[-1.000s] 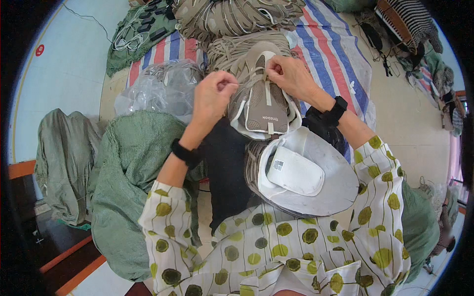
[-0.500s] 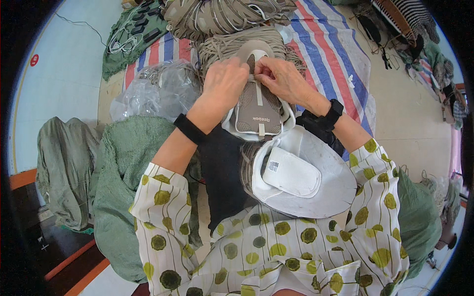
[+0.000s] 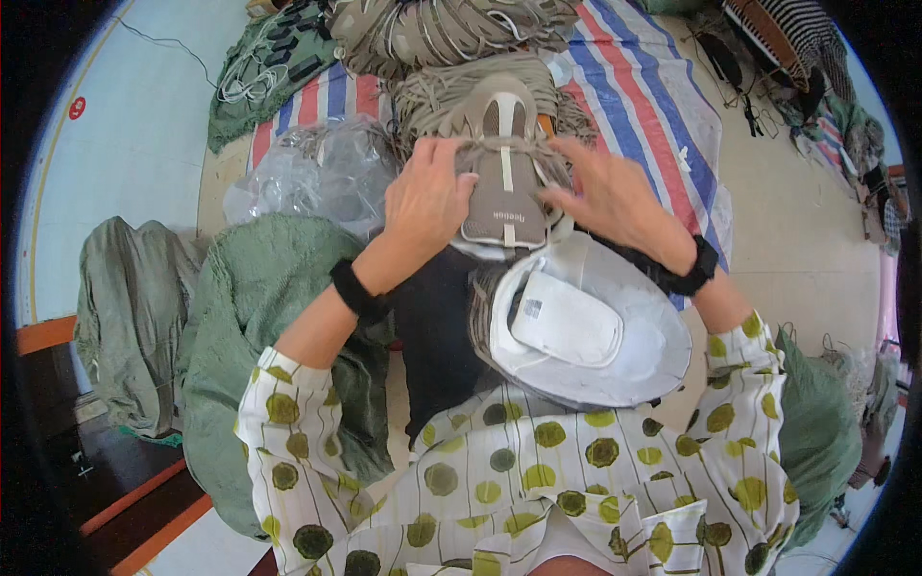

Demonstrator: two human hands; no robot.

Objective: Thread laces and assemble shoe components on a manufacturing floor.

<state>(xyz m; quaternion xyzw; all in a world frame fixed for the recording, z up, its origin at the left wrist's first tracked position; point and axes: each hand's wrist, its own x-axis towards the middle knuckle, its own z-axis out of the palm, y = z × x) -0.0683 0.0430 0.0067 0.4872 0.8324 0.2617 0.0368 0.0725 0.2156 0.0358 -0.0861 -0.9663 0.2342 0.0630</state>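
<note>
A taupe shoe upper [image 3: 492, 206] with a pale stripe down its tongue lies in front of me, toe pointing away. A taupe shoelace [image 3: 507, 144] runs sideways across it between my hands. My left hand [image 3: 423, 197] is on the left side, its fingers curled at the lace's left part. On the right, my right hand [image 3: 619, 197] has the lace's other part at its fingers, which are slightly blurred. Nearer my lap rests a rounded white-lined piece [image 3: 648, 336] with a white padded tongue [image 3: 567, 322] inside.
Bundles of taupe laces [image 3: 432, 91] and stacked shoe uppers [image 3: 451, 34] lie beyond, on a striped sheet [image 3: 643, 106]. A clear plastic bag [image 3: 322, 178] and a green sack [image 3: 274, 336] stand at left. White cables [image 3: 250, 82] lie far left.
Both hands have moved apart from the middle of the upper, and the lace now stretches across between them. The upper's toe shows more fully.
</note>
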